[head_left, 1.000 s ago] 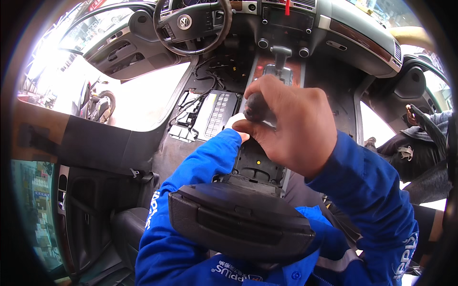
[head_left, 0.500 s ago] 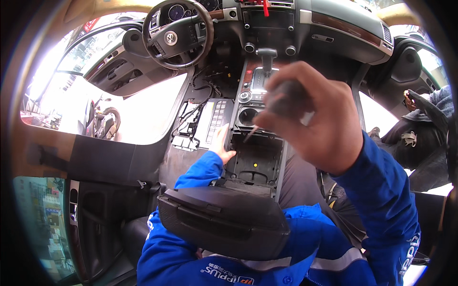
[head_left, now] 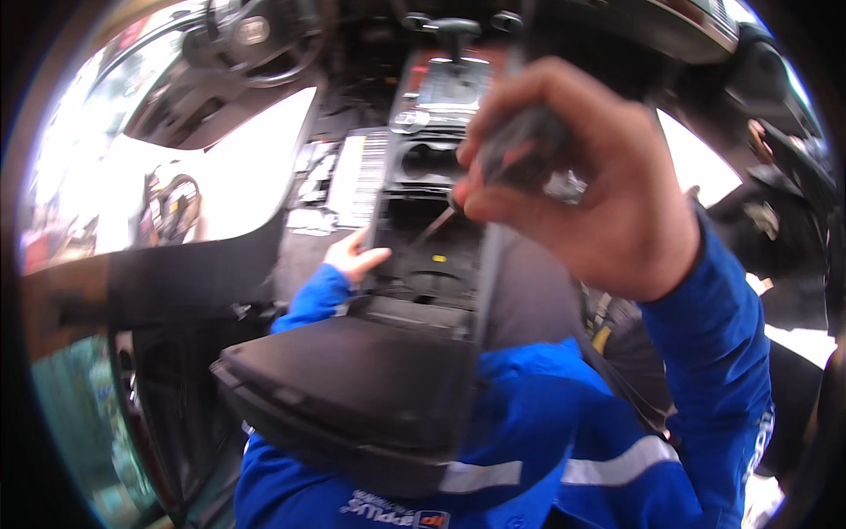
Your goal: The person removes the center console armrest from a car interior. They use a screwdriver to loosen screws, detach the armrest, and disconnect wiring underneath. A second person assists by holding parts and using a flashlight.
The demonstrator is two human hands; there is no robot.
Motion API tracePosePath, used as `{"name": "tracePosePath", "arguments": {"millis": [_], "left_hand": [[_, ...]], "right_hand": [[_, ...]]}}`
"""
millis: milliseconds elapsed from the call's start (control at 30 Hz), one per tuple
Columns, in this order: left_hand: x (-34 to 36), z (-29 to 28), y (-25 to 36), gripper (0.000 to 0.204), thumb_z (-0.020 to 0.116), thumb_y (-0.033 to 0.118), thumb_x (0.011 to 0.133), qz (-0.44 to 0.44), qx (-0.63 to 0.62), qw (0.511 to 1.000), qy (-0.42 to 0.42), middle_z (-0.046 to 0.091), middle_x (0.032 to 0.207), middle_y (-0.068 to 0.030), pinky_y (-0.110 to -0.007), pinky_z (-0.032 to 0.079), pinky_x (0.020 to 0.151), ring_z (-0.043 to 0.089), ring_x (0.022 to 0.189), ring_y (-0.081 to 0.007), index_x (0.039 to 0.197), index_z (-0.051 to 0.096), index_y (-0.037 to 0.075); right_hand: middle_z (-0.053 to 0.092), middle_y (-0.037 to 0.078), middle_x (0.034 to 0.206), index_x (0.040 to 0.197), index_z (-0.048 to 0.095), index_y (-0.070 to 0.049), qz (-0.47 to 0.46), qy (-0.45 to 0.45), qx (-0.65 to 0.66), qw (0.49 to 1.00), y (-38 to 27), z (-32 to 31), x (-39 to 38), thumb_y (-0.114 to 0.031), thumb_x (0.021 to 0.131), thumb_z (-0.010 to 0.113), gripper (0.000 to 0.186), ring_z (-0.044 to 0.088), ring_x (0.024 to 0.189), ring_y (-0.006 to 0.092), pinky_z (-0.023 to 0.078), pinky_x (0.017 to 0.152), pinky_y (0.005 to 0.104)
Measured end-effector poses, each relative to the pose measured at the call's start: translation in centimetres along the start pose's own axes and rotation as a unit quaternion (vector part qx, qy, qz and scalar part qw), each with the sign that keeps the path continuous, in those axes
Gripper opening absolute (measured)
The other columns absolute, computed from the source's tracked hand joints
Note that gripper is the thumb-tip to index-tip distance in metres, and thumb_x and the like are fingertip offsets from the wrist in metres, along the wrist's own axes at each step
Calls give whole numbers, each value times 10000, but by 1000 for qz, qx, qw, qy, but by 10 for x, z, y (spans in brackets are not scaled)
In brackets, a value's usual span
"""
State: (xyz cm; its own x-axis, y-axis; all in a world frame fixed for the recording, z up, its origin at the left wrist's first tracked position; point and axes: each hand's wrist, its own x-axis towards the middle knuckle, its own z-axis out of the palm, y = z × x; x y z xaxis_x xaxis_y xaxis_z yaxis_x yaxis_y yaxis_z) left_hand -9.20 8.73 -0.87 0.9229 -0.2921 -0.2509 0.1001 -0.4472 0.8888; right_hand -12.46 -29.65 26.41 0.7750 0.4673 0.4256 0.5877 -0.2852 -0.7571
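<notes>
My right hand (head_left: pixel 608 189) is raised at the right of centre, fingers wrapped round the dark handle with red parts of a screwdriver (head_left: pixel 520 150). Its thin shaft (head_left: pixel 432 231) slants down to the left, over the open storage bin (head_left: pixel 441 278) of a car's centre console. Where the tip ends is blurred. A small yellow spot (head_left: pixel 438 258) shows inside the bin. My left hand (head_left: pixel 354 257) lies against the bin's left side wall, thumb stretched over the edge and fingers apart. The raised black armrest lid (head_left: pixel 352 370) stands between the bin and my body.
Ahead of the bin are a cup holder (head_left: pixel 427 161) and the gear lever (head_left: pixel 454 35). Left of the console sits an exposed module with wiring (head_left: pixel 330 181). The steering wheel (head_left: pixel 256 40) is at far left. Another person's dark-clothed legs (head_left: pixel 762 229) show at the right.
The whole view has tilted down and shifted, with more blur, so the dashboard has slid upward and the console leftward. The screwdriver stays in my right hand; my left hand keeps its place at the bin.
</notes>
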Motion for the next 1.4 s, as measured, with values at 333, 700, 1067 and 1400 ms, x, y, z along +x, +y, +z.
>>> {"name": "tracePosePath", "arguments": {"millis": [333,700,1067,1400], "left_hand": [[-175,-89,127,607,549,313,932,50,-309,942,118,397,1418,-195,-464,341,1064,400,1295,-358,1407,322,11],[-225,-22,264,642,210,431,1010,-4,373,902,216,484,1343,-207,-388,300,1089,434,1272,-299,1266,510,-75],[-203,8,288,466,362,274,996,-22,414,875,248,604,1136,-248,-408,465,869,579,1023,-340,1073,626,-102],[-181,15,292,519,359,330,981,-17,529,834,156,618,1066,-277,-407,503,803,606,994,-380,1057,613,-116]], "right_hand": [[671,86,724,945,576,-20,277,74,-29,958,76,-155,-121,-149,861,655,173,664,653,144,457,542,226],[664,208,883,1010,617,-15,384,-169,-85,904,289,31,-153,-460,777,664,505,657,844,340,505,774,411],[664,195,1055,1222,522,38,480,-148,-27,864,361,82,-217,-271,771,682,569,642,988,295,497,883,361],[692,175,856,1009,709,-97,581,-396,-131,699,371,85,-396,-216,756,654,285,680,836,295,532,810,378]]}}
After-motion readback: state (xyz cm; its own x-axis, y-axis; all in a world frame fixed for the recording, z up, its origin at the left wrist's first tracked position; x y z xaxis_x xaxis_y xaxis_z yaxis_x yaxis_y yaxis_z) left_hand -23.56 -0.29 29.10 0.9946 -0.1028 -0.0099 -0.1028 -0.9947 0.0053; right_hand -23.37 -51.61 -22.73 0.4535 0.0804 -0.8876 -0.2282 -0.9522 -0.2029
